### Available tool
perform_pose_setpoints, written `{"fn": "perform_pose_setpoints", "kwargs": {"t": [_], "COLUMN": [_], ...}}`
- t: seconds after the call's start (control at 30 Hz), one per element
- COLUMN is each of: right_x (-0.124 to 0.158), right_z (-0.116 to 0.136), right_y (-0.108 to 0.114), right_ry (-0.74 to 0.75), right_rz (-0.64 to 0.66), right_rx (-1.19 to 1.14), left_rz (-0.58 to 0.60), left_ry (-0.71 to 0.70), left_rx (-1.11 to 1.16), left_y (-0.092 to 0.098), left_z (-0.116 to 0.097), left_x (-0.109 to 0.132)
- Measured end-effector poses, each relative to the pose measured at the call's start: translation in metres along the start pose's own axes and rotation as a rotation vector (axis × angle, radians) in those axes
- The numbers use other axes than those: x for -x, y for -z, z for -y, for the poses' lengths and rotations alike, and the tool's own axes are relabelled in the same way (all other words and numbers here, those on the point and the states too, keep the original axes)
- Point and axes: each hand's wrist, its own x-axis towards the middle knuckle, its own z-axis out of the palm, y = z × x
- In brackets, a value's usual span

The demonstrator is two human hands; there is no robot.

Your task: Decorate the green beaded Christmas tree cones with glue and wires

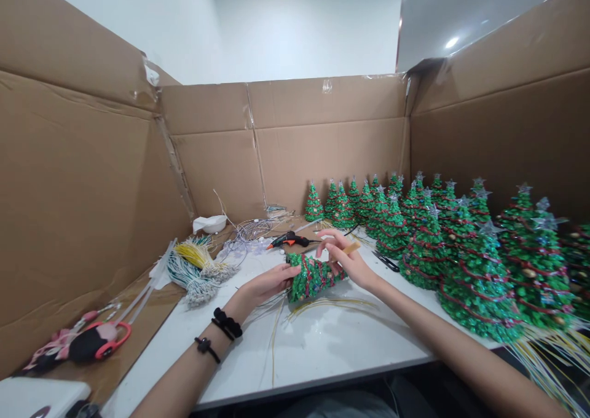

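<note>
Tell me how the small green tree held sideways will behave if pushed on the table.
Probably light: the left hand and right hand hold the small green tree mostly with their fingers. Lying sideways, its cone shape would likely roll in a curve. Its bumpy, glittery surface seems unlikely to slip.

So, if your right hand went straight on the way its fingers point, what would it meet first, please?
Probably the black and orange glue gun. The right hand rests on the small green tree, fingers aimed left and away across the white table; depth is hard to judge.
</note>
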Motion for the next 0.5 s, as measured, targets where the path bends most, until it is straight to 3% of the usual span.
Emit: {"fn": "perform_pose_setpoints", "kwargs": {"t": [0.1, 0.37, 0.5], "right_x": [-0.0007, -0.0010, -0.0008], "right_z": [-0.0003, -0.0023, -0.0016], "right_y": [0.0012, 0.0022, 0.0008], "right_ry": [-0.032, -0.014, -0.022], "right_rz": [0.057, 0.063, 0.072], "right_rx": [-0.032, -0.049, -0.040], "left_rz": [-0.006, -0.061, -0.025], "left_ry": [-0.010, -0.004, -0.010], "left_rx": [-0.004, 0.005, -0.002], "left_y": [-0.0006, -0.0021, -0.0004], "left_z": [-0.0001, -0.0006, 0.0029], "left_x": [-0.0002, 0.0005, -0.0018]}}
